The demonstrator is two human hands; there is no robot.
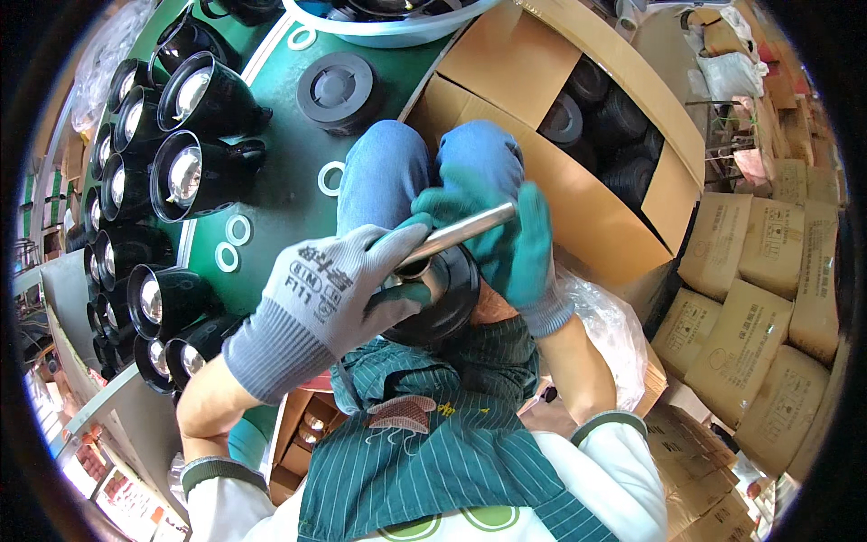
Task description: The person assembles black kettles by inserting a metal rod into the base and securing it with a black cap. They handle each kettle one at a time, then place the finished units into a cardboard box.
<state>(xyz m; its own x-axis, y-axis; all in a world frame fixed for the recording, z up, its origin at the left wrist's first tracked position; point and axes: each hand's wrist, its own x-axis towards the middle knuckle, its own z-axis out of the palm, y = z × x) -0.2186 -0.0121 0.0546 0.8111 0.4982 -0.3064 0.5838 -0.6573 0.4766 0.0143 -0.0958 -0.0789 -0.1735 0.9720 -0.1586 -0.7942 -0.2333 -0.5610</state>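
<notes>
My left hand (361, 271), in a grey glove with teal fingers, is closed around a shiny metal bar (465, 228). The bar slants up to the right over my lap. Beneath it a round black part (459, 312) rests between my thighs, partly hidden by the left hand. My right hand (506, 235), gloved the same way, is open beside the bar's far end, its teal palm and fingers spread and a little blurred by motion. The bar passes in front of that palm; whether they touch I cannot tell.
On the green table (280, 190) at left stand several black pots (185, 176) with shiny insides, a stack of black discs (339, 90) and white rings (238, 229). A light-blue basin (388, 32) sits at the back. An open carton (506, 54) holds black discs; closed cartons (745, 343) are piled right.
</notes>
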